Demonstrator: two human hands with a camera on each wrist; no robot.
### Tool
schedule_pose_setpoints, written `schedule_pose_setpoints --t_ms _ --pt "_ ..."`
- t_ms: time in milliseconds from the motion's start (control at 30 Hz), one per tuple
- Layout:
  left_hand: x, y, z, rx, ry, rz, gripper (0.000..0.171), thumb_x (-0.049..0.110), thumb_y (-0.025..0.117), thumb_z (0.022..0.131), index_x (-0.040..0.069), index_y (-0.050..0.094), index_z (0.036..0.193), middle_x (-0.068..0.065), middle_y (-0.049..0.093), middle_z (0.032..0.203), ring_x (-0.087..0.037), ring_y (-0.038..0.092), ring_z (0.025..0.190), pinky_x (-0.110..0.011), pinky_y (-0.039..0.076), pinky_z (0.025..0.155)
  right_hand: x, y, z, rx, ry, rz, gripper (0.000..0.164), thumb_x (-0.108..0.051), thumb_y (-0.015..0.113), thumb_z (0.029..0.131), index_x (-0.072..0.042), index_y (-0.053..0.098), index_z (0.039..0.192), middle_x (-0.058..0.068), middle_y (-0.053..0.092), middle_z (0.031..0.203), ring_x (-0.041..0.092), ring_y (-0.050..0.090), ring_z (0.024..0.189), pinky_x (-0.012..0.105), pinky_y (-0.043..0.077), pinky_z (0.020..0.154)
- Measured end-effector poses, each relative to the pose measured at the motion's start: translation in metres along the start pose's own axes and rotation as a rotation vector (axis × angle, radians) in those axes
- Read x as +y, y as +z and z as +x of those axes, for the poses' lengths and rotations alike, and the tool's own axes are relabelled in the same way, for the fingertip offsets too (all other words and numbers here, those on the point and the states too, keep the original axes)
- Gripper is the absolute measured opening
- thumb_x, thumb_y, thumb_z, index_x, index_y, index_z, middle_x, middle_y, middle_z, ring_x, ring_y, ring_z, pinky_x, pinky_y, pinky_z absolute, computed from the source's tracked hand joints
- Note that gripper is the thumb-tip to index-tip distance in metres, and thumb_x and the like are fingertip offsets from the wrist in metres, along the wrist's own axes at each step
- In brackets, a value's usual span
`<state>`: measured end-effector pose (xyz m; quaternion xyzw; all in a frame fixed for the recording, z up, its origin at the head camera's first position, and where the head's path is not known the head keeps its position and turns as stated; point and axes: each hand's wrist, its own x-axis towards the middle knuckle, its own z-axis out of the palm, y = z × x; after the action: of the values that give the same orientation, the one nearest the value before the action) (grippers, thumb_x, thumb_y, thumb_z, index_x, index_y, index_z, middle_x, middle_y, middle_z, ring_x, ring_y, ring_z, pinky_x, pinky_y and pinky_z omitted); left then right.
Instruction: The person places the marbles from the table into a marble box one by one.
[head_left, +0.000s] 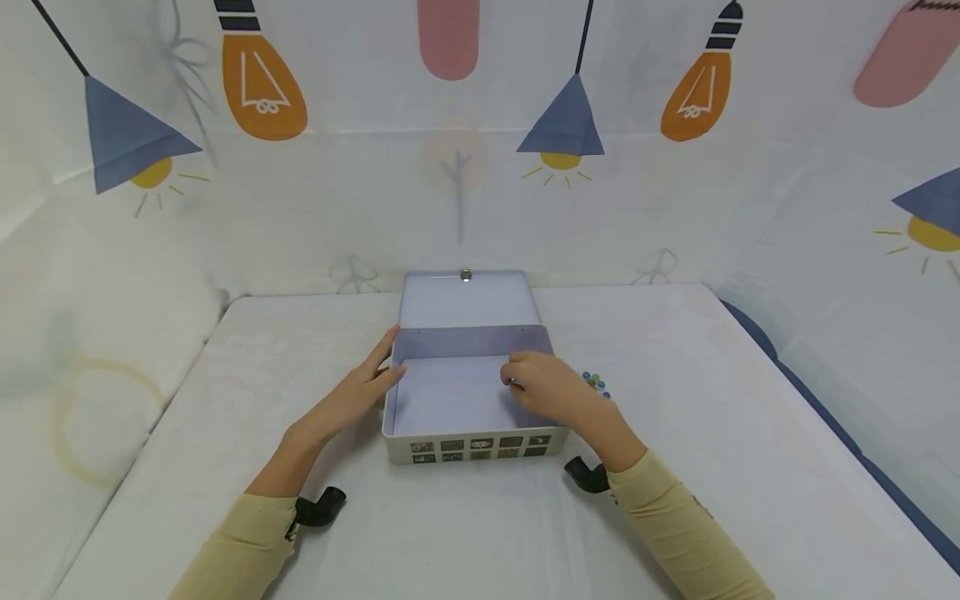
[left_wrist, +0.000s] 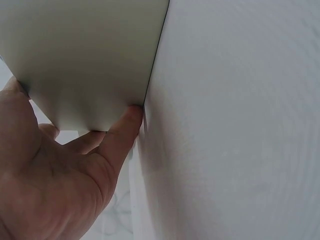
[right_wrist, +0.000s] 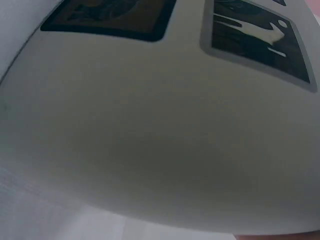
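Note:
A shallow white metal box stands with its hinged lid tipped back. My left hand grips the box's left wall, thumb over the rim; in the left wrist view, fingers reach around the far corner at the table. Above the right half of the box floor is my right hand, fingers curled, with a small bluish marble partly hidden at the fingertips. Several coloured glass marbles lie on the table just right of the box.
Small printed pictures cover the box's front wall. A white cloth covers the table. Behind it hangs a pale curtain with lamp and bulb prints. Black wrist mounts stick out below both forearms.

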<state>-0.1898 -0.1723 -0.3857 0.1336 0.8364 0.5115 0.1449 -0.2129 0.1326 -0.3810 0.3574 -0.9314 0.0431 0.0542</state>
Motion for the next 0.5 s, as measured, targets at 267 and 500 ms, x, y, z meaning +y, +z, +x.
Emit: schedule_pose_setpoints --t_ms 267,500 --pt "0.0027 0.0005 0.0000 0.001 0.005 -0.009 0.071 0.052 0.042 0.094 0.040 -0.004 0.147 0.006 -0.004 0.157 -0.041 0.013 0.142 -0.058 0.031 0.106 -0.0009 0.0028 -0.0010 -0.025 -0.007 -0.069 0.009 -0.011 0.066 0.082 -0.018 0.071 0.085 -0.008 0.064 0.081 0.008 0.058 0.073 0.024 0.049 0.066" --pt "0.0024 0.0016 0.0008 -0.005 -0.007 -0.011 0.068 0.053 0.042 0.093 0.049 -0.004 0.143 0.005 -0.006 0.157 -0.041 0.012 0.142 -0.058 0.032 0.105 -0.0001 0.0069 -0.0012 -0.068 0.005 -0.138 0.011 -0.013 0.066 0.080 -0.021 0.066 0.072 -0.011 0.059 0.069 0.006 0.048 0.060 0.023 0.041 0.056"
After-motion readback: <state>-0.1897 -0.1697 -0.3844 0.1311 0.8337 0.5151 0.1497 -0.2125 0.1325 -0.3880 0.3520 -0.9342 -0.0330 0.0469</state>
